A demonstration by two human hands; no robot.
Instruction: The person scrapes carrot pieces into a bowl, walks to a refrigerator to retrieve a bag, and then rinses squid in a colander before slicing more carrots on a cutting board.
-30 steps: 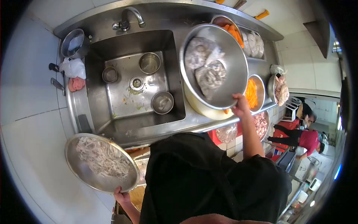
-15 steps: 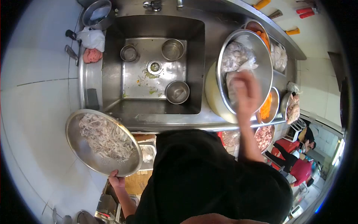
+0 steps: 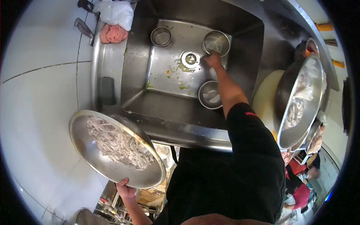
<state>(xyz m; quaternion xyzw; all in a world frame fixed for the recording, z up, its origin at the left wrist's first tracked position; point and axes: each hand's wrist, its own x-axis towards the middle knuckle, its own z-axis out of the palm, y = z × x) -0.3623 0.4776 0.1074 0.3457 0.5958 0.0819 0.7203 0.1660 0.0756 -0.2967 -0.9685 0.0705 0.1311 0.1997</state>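
My left hand (image 3: 125, 189) grips the near rim of a large metal bowl (image 3: 88, 155) in the head view. Thin pale strips (image 3: 120, 142), seemingly raw meat or tripe, lie in this tilted bowl. In the sink, my right hand (image 3: 213, 60) is closed at the near rim of a round metal container (image 3: 225, 39); its fingertips are partly hidden. Two other metal containers stand in the sink: a small one (image 3: 161, 36) at the far left and one (image 3: 210, 95) nearer me. Green and orange food scraps (image 3: 183, 68) lie around the drain (image 3: 190, 59).
Right of the sink, a big metal bowl (image 3: 317, 123) with bagged pale food rests on a cream-coloured bucket (image 3: 266, 101). A white plastic bag (image 3: 116, 14), a pink cloth (image 3: 113, 33) and a knife handle (image 3: 84, 30) are at the left edge. A co-worker (image 3: 300, 197) is at far right.
My right hand has moved left from the big bowl of bagged food down to the container in the sink. My left hand still holds its bowl. The whole view has shifted.
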